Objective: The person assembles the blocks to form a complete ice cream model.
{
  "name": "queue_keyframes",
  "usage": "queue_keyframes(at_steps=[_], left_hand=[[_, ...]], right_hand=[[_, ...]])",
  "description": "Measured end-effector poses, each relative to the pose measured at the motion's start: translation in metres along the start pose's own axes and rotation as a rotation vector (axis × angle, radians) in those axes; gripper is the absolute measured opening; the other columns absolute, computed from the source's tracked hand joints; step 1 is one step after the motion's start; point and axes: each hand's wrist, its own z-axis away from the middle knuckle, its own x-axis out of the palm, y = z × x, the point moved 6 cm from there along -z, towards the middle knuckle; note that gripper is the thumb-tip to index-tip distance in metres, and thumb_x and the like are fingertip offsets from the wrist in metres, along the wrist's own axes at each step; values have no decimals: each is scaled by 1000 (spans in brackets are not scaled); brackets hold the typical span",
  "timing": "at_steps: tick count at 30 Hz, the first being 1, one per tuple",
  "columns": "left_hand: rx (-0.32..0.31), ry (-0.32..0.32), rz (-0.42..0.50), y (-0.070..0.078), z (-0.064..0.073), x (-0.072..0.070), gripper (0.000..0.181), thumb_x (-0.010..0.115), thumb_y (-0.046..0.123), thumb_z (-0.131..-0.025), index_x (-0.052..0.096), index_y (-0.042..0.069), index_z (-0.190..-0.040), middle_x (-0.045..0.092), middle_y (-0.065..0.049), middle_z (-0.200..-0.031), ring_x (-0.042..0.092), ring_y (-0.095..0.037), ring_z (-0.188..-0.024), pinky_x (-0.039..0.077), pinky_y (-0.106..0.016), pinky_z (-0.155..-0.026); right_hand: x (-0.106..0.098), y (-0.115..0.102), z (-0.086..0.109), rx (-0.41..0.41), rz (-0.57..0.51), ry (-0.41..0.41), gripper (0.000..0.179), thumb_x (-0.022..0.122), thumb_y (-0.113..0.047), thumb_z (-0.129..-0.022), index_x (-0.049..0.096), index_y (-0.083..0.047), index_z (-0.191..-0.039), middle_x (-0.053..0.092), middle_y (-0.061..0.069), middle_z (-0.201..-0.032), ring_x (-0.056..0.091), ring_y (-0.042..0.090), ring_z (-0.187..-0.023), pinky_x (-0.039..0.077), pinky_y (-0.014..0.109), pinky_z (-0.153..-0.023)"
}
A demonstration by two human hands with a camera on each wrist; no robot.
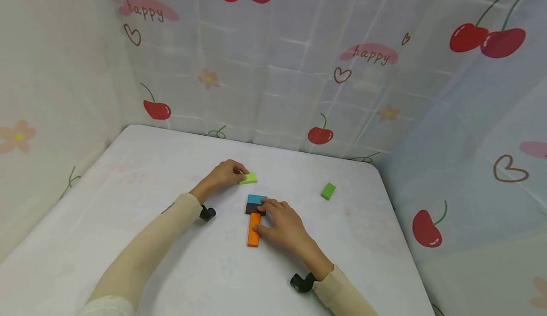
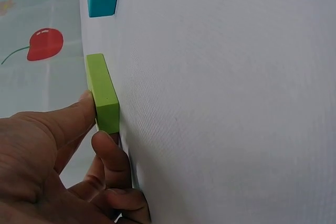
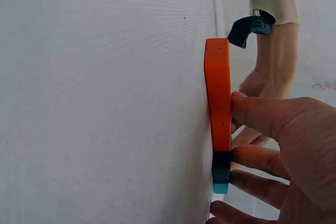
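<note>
At the far side of the table, my left hand point(image 1: 223, 174) pinches a lime-green block point(image 1: 250, 179) lying on the surface. The left wrist view shows the thumb against that block point(image 2: 105, 93) and curled fingers at its near end. Nearer to me, a blue block point(image 1: 257, 199), a black block point(image 1: 253, 208) and an orange block point(image 1: 253, 233) form a T shape, touching one another. My right hand point(image 1: 285, 226) rests over it, thumb on the orange block point(image 3: 218, 93), other fingertips on the black one and by the blue one. Its fingers are loosely bent, not wrapped around anything.
A darker green block point(image 1: 328, 191) lies apart on the right of the white table point(image 1: 363, 240). Behind and beside the table hang curtains point(image 1: 273, 102) printed with cherries. Each wrist carries a small black camera point(image 1: 302, 283).
</note>
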Motion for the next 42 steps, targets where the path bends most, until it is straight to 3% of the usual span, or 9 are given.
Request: queue_keyframes(at_steps=[8,26,42], left_hand=[[-7,-4,9,5,2,6,24,71,23,-105,81,15,-125,73,-15,-130,64,-28,-111,54,-47,-102],[47,-52,6,12,-5,23,24,72,25,-104,81,17,-124,76,-12,-130,66,-27,-115,54,-48,-105],[106,-110,-35,26,3,31,22,70,23,-105,82,18,-124,75,-8,-133,63,-26,-120,51,-49,-108]], right_hand=[[-1,-1,0,5,-14,-6,54,78,-54,-96,70,-21,-139,58,-3,-160,60,27,-133,52,49,-111],[-2,-2,0,-9,0,4,54,79,-53,-95,71,-21,-138,60,-1,-159,61,27,-131,53,49,-109],[-2,-1,0,-18,-5,5,53,79,-52,-95,70,-21,-138,60,0,-159,61,28,-130,53,49,-107]])
